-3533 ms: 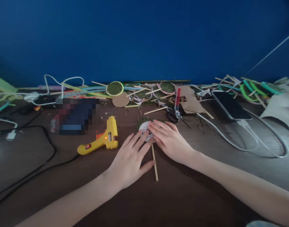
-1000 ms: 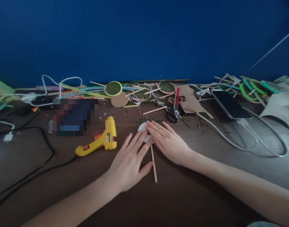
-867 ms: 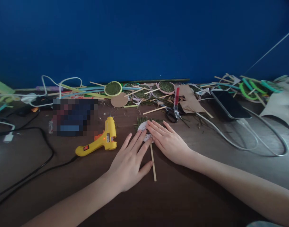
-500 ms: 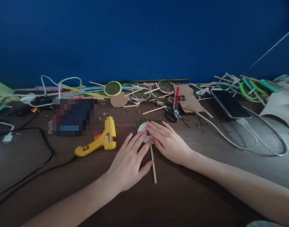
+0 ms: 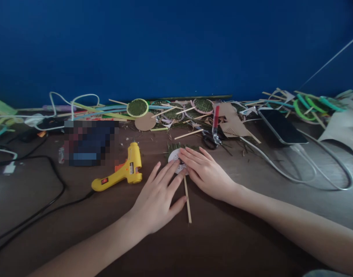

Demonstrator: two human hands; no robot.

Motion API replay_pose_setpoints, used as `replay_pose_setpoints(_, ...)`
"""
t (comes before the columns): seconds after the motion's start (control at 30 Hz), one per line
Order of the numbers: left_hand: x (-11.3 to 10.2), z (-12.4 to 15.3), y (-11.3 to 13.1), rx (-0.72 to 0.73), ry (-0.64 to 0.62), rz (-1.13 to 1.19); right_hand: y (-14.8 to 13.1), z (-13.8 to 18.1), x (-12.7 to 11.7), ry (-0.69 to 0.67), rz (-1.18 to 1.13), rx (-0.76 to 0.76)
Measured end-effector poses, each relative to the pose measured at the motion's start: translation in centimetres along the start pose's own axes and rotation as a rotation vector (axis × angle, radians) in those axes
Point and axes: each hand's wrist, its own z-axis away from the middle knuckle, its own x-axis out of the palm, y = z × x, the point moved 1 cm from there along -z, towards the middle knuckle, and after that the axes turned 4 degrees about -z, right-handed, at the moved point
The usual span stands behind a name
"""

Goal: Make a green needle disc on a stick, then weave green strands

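Note:
A white paper disc (image 5: 173, 155) with dark print lies on the table, partly under my fingers. Green leaf strips (image 5: 174, 147) stick out behind it, and a thin wooden stick (image 5: 188, 204) runs from it towards me. My left hand (image 5: 160, 192) lies flat with fingers spread, its fingertips on the disc's lower left side. From the right, my right hand (image 5: 206, 171) presses flat on the disc with its fingers stretched out. What lies beneath the fingers is hidden.
A yellow glue gun (image 5: 131, 163) lies left of my hands, its black cord trailing. Scissors (image 5: 209, 139) and cardboard scraps (image 5: 232, 121) are behind. Round woven pieces (image 5: 138, 108) line the blue wall. A phone (image 5: 281, 126) with a white cable sits at right; a blurred-out patch (image 5: 91, 143) at left.

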Motion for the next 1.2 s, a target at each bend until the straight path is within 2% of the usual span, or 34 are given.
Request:
replay_pose_setpoints(0.4,0.14,0.06,-0.01,-0.014,0.009,0.002,-0.09,0.01,0.08,-0.036,0.057,0.017)
replay_pose_setpoints(0.67,0.10,0.13,-0.03,-0.005,0.021,0.015,-0.02,0.08,-0.03,0.031,0.010,0.001)
replay_pose_setpoints(0.97,0.30,0.14,-0.04,-0.012,0.020,-0.007,0.03,0.17,0.22,0.002,0.061,-0.001)
replay_pose_setpoints(1.2,0.21,0.08,-0.11,-0.009,0.030,0.002,0.07,-0.06,-0.12,0.015,-0.002,0.004)
